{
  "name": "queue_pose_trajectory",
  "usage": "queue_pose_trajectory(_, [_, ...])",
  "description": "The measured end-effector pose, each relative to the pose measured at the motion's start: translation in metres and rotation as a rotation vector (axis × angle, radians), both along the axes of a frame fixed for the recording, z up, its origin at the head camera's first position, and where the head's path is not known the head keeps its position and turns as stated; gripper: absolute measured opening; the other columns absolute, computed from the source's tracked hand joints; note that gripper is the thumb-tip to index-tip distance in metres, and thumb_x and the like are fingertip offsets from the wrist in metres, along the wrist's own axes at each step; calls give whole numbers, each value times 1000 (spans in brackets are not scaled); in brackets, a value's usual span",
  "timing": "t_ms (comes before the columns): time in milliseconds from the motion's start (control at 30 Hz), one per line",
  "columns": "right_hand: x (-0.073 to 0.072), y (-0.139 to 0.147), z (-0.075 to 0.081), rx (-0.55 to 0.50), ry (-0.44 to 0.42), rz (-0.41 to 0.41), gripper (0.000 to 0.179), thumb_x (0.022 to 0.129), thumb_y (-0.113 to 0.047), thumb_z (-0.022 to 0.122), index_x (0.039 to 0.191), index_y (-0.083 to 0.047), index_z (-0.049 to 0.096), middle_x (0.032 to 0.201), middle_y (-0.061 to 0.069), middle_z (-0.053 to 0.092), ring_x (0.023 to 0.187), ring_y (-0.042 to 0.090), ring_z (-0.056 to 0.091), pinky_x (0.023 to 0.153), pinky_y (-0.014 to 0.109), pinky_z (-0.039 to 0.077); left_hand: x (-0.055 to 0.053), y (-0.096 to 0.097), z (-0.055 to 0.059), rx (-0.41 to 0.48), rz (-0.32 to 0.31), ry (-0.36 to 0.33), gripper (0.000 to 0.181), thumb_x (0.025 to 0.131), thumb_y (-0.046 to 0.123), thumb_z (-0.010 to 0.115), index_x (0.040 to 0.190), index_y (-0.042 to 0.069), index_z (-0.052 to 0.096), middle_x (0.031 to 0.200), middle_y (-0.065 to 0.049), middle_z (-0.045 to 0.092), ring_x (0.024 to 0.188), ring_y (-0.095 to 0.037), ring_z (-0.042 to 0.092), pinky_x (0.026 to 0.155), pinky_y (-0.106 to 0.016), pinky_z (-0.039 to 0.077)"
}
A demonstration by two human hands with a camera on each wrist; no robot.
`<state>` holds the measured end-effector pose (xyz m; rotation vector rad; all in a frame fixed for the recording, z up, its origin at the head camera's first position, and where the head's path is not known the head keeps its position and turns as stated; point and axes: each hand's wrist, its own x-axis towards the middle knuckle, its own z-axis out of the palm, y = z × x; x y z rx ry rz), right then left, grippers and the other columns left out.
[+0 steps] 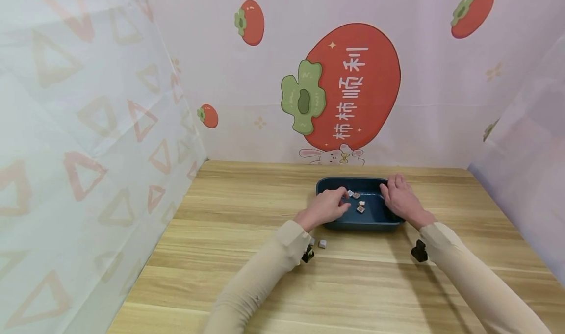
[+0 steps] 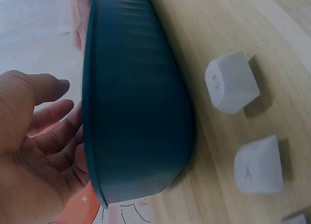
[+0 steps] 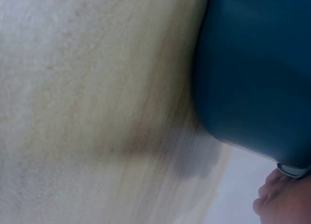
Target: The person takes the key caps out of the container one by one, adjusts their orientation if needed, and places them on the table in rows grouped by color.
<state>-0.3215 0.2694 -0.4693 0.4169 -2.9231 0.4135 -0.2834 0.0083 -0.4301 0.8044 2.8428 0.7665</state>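
A dark blue rectangular tray [image 1: 364, 226] stands on the table with several small white and brown keycaps [image 1: 360, 209] in it. My left hand [image 1: 325, 207] is over its left end, fingers loosely bent; in the left wrist view the thumb and fingers are apart with nothing visible between them. At the right end, my right hand [image 1: 402, 199] holds the tray's rim near the back corner, thumb on the inner side. Only part of that hand [image 3: 284, 199] shows in the right wrist view. White keycaps [image 2: 232, 83] lie on the table before the tray, by my left wrist.
The wood-grain table [image 1: 247, 201] reaches back to a wall sheet [image 1: 247, 79] printed with persimmons. Another patterned sheet [image 1: 110, 128] hangs along the left side. A dark wrist camera [image 1: 419, 251] sits under my right sleeve.
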Motion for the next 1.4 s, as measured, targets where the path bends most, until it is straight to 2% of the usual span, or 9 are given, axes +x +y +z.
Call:
queue_pose_trajectory(133, [1, 0, -1, -1, 7, 4, 53, 107, -25, 31, 131, 22, 34, 141, 46, 28, 134, 57, 26, 110, 67, 23, -2, 6, -4, -16, 8, -14, 27, 99, 32, 58, 121, 16, 57, 79, 7, 57, 62, -7, 52, 54, -18, 41])
queue_pose_trajectory(367, [1, 0, 0, -9, 15, 3, 52, 107, -25, 32, 130, 22, 35, 140, 46, 30, 133, 57, 27, 110, 67, 23, -7, 14, -5, 6, 35, -50, 29, 99, 29, 59, 123, 14, 58, 77, 5, 57, 60, -10, 53, 53, -20, 41])
queue_pose_trajectory(567, [0, 0, -1, -8, -4, 1, 53, 107, -26, 31, 131, 21, 33, 141, 45, 28, 133, 57, 26, 110, 67, 23, -15, 19, -8, -33, 66, -64, 28, 99, 32, 57, 123, 16, 57, 78, 5, 57, 62, -10, 52, 55, -21, 40])
queue_pose_trajectory(867, [-1, 1, -1, -16, -8, 0, 54, 107, -26, 30, 132, 21, 32, 143, 45, 26, 134, 57, 25, 110, 68, 22, -24, 25, -15, -14, 69, -87, 27, 99, 29, 57, 123, 16, 57, 80, 4, 58, 63, -11, 53, 57, -22, 41])
queue_pose_trajectory(1067, [-3, 2, -3, -15, 11, 8, 52, 107, -26, 31, 129, 21, 34, 139, 45, 30, 129, 55, 28, 108, 68, 24, -35, 29, -19, -16, 100, -109, 23, 99, 26, 58, 121, 19, 57, 87, 4, 60, 67, -11, 55, 61, -23, 44])
queue_pose_trajectory(1233, [-3, 1, -2, -16, 49, 12, 47, 107, -24, 34, 124, 20, 37, 133, 43, 34, 124, 54, 32, 107, 67, 27, -45, 32, -26, -28, 141, -111, 22, 98, 27, 59, 119, 21, 57, 96, 3, 64, 71, -11, 57, 65, -24, 47])
queue_pose_trajectory(1400, [-1, 1, -1, -16, 57, 13, 46, 106, -23, 35, 123, 20, 38, 132, 44, 35, 124, 54, 33, 107, 67, 28, -49, 35, -32, -38, 181, -134, 22, 99, 28, 59, 120, 22, 58, 105, 3, 66, 76, -11, 58, 69, -25, 47])
